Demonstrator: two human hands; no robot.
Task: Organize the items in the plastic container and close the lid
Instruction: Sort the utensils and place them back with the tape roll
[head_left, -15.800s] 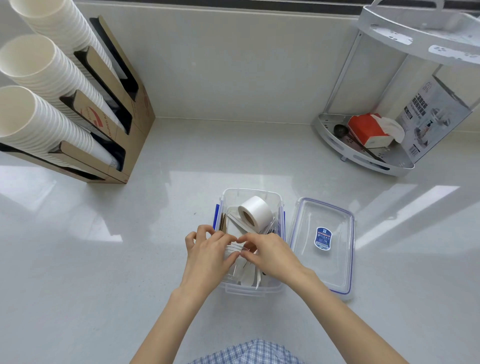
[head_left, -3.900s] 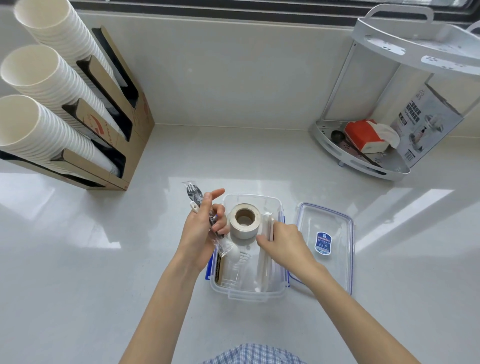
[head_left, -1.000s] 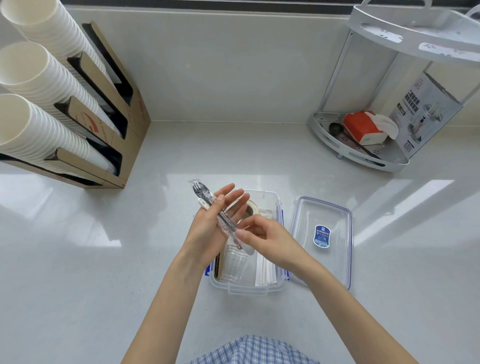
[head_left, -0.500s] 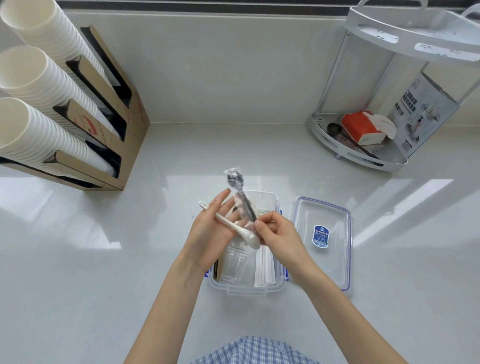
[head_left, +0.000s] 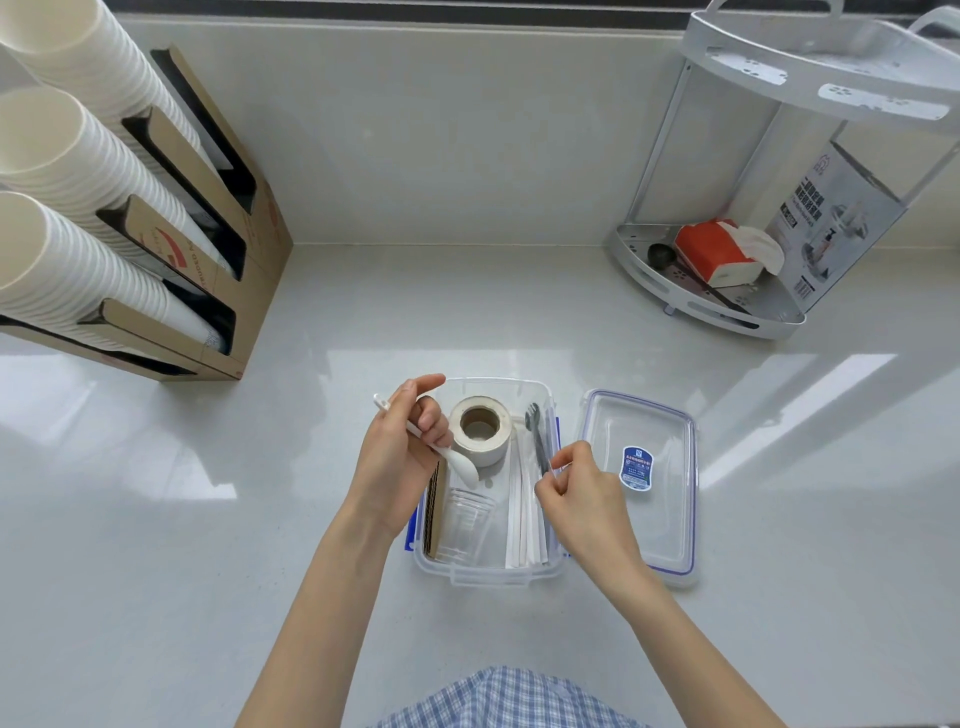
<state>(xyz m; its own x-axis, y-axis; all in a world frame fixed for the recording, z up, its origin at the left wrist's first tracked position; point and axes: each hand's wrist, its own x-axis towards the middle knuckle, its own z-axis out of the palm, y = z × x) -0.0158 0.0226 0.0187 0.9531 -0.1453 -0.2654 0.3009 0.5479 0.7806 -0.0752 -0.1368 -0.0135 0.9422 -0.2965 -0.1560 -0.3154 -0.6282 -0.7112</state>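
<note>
A clear plastic container with blue clips stands open on the counter in front of me. Inside it are a paper tape roll at the far end, clear cups, white paper-wrapped sticks and brown cardboard pieces along the left wall. My left hand holds a white plastic spoon over the container's left side. My right hand pinches a wrapped dark fork that lies along the right wall. The clear lid with a blue sticker rests right of the container.
A cardboard dispenser with stacks of white paper cups stands at the back left. A grey corner rack at the back right carries a red tissue pack and a printed box.
My right hand took the wrapped fork from my left hand and brought it down into the container's right side. My left hand keeps the white spoon.
</note>
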